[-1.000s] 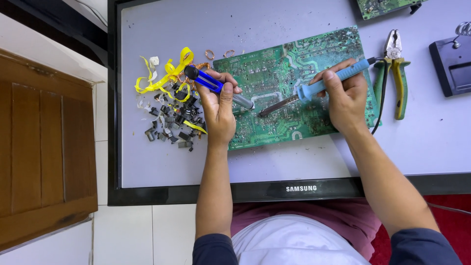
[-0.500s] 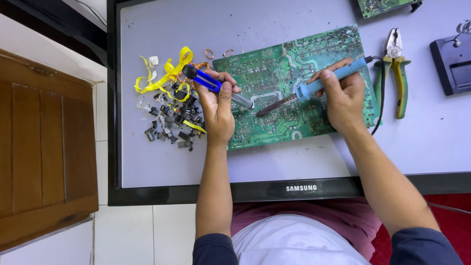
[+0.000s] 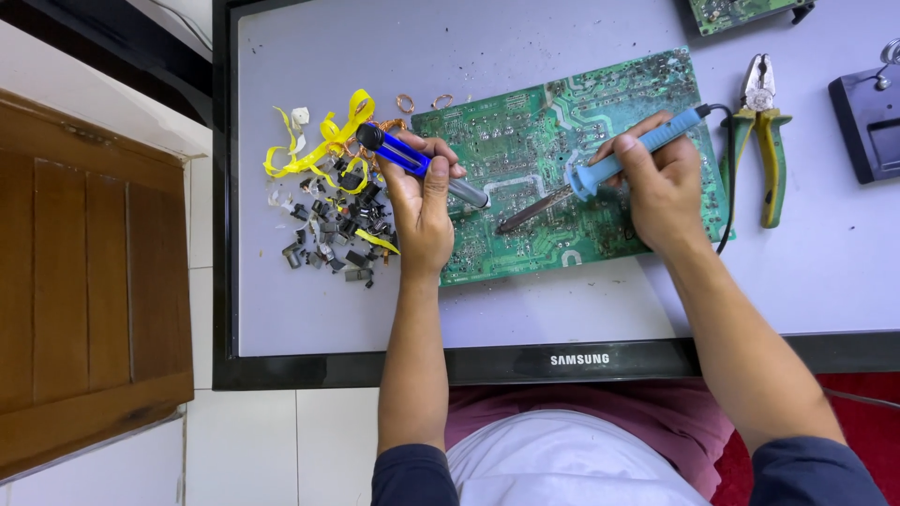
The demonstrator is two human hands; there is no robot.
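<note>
Green circuit board (image 3: 562,159) is laid flat on the table (image 3: 562,309), both forearms stretched over it. A blue desoldering pump (image 3: 412,161) is gripped in the curled left hand (image 3: 422,211). A blue soldering iron (image 3: 609,167) is clasped by the right hand (image 3: 661,192), tip slanted onto the board.

Loose parts (image 3: 333,234), dark and small, lie heaped left on a pale panel (image 3: 562,309) with a black frame, tangled with yellow ribbon (image 3: 319,145); two copper coils (image 3: 422,101) sit just above. Pliers (image 3: 764,131) with green-yellow handles lie right, near a black stand (image 3: 867,122); a second board (image 3: 741,11) shows at the top edge. A wooden cabinet (image 3: 89,281) stands left on white tiles (image 3: 234,440).
</note>
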